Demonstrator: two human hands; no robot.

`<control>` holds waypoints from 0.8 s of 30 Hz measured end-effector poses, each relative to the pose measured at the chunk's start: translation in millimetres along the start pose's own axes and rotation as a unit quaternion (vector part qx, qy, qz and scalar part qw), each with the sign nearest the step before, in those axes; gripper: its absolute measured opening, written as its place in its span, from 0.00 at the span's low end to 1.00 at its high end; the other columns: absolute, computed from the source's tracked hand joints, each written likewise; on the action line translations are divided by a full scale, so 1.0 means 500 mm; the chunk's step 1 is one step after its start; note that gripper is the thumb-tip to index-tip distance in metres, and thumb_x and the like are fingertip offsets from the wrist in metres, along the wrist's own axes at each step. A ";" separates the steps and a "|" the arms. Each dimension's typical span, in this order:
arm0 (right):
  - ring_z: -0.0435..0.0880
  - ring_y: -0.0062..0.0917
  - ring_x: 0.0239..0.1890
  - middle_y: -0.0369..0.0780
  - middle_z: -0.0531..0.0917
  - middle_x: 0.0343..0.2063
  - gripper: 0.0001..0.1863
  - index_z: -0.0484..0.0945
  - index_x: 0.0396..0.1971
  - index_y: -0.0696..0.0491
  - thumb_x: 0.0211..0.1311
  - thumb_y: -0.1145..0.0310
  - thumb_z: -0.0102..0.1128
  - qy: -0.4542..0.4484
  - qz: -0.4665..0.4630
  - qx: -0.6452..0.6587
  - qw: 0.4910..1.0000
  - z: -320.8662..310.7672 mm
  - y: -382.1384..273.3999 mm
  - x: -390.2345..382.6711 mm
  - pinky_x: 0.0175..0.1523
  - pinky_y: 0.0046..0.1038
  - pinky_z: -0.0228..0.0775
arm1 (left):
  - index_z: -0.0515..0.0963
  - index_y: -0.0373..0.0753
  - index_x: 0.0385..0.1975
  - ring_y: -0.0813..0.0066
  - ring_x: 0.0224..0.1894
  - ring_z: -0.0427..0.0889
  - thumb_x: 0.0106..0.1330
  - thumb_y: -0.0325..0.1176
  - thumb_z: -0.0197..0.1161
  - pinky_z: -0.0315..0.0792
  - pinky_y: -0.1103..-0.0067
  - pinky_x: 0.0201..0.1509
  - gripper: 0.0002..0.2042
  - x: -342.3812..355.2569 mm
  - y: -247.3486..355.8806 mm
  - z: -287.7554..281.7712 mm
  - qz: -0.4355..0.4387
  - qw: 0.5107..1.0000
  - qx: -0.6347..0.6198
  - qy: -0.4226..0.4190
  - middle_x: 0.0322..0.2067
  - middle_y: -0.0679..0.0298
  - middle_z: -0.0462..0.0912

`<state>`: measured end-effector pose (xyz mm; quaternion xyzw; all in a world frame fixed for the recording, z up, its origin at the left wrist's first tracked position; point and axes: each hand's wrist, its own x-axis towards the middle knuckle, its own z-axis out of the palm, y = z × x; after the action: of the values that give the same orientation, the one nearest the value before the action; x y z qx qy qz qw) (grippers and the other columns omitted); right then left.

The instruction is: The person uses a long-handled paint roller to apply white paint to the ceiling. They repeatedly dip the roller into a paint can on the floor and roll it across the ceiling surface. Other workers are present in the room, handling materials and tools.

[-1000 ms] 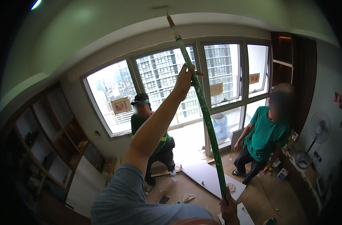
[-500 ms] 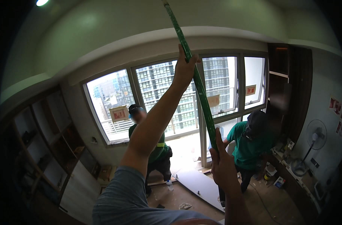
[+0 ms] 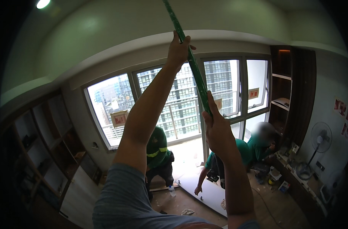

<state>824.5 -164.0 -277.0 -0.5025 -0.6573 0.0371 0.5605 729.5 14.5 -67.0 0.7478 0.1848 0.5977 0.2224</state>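
Note:
A long green pole [image 3: 197, 74] with pale smears slants upward toward the ceiling, and its upper end runs out of the top of the picture. My left hand [image 3: 178, 50] is wrapped round it high up, with the arm stretched. Lower down, my right hand [image 3: 219, 131] grips the same pole near its lower visible part. The pole's bottom end is hidden behind my right hand.
A person in green with a yellow stripe [image 3: 157, 150] stands bent ahead. Another person [image 3: 241, 150] stoops over a white panel [image 3: 210, 196] on the floor; a third person [image 3: 260, 143] crouches at right. A fan [image 3: 320, 136], bottle [image 3: 172, 190] and shelves [image 3: 53, 133] stand around.
Both my hands and the pole have risen, and its tip has left the top of the picture. The person at left has bent down; one at right now reaches toward the panel.

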 end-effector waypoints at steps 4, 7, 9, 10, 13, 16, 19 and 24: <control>0.88 0.49 0.29 0.55 0.85 0.29 0.32 0.48 0.79 0.40 0.81 0.62 0.44 -0.023 0.034 0.001 0.999 0.003 -0.002 0.018 0.35 0.47 0.78 | 0.41 0.41 0.79 0.73 0.30 0.79 0.80 0.45 0.50 0.75 0.72 0.33 0.36 0.026 -0.013 -0.013 0.005 1.000 0.015 0.006 0.34 0.55 0.87; 0.87 0.50 0.28 0.54 0.84 0.26 0.32 0.48 0.79 0.39 0.80 0.62 0.46 0.020 -0.017 0.002 1.000 0.015 0.027 0.002 0.34 0.48 0.76 | 0.41 0.40 0.79 0.72 0.32 0.79 0.81 0.44 0.49 0.74 0.71 0.37 0.35 0.030 -0.001 0.002 0.005 0.999 0.025 0.022 0.34 0.55 0.87; 0.86 0.51 0.27 0.54 0.83 0.26 0.33 0.47 0.79 0.39 0.80 0.62 0.47 0.007 -0.003 0.026 1.000 0.024 0.036 -0.021 0.33 0.49 0.74 | 0.41 0.38 0.79 0.72 0.34 0.79 0.81 0.44 0.47 0.74 0.71 0.40 0.34 0.033 -0.017 -0.002 -0.002 0.999 0.029 0.036 0.35 0.55 0.87; 0.86 0.51 0.26 0.55 0.83 0.25 0.34 0.47 0.79 0.38 0.80 0.62 0.48 0.001 0.004 0.038 0.999 0.028 0.041 -0.036 0.33 0.49 0.73 | 0.41 0.38 0.78 0.71 0.35 0.79 0.81 0.44 0.46 0.74 0.71 0.41 0.34 0.040 -0.026 -0.005 -0.005 0.999 0.031 0.039 0.35 0.54 0.87; 0.83 0.53 0.25 0.57 0.83 0.26 0.35 0.45 0.79 0.39 0.79 0.63 0.48 -0.027 0.061 0.016 0.998 0.033 0.069 -0.094 0.32 0.51 0.69 | 0.43 0.36 0.78 0.69 0.38 0.83 0.81 0.41 0.46 0.76 0.70 0.39 0.32 0.049 -0.061 0.007 -0.004 0.999 0.013 0.043 0.40 0.54 0.83; 0.83 0.54 0.26 0.58 0.82 0.27 0.36 0.44 0.80 0.40 0.79 0.63 0.48 -0.037 0.066 -0.007 0.997 0.049 0.094 -0.160 0.31 0.50 0.68 | 0.44 0.34 0.77 0.67 0.39 0.85 0.80 0.39 0.46 0.77 0.69 0.39 0.31 0.048 -0.105 -0.006 -0.004 0.999 0.011 0.046 0.45 0.53 0.78; 0.85 0.52 0.29 0.57 0.82 0.26 0.36 0.44 0.80 0.40 0.79 0.63 0.49 -0.047 0.081 0.001 0.996 0.052 0.110 -0.233 0.35 0.47 0.71 | 0.42 0.35 0.78 0.67 0.41 0.82 0.81 0.43 0.44 0.75 0.68 0.46 0.32 0.035 -0.120 -0.015 -0.009 0.999 0.016 0.041 0.42 0.52 0.83; 0.82 0.40 0.21 0.47 0.81 0.24 0.35 0.47 0.79 0.44 0.78 0.65 0.49 -0.008 0.057 0.030 0.998 0.065 0.162 -0.349 0.29 0.38 0.71 | 0.48 0.31 0.75 0.67 0.41 0.85 0.80 0.39 0.48 0.79 0.69 0.44 0.31 0.008 -0.145 -0.032 0.016 0.998 0.021 0.060 0.47 0.50 0.78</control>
<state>826.5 -229.8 -460.5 -0.5215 -0.6310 0.0926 0.5669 714.1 79.0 -100.8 0.7180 0.1986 0.6408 0.1856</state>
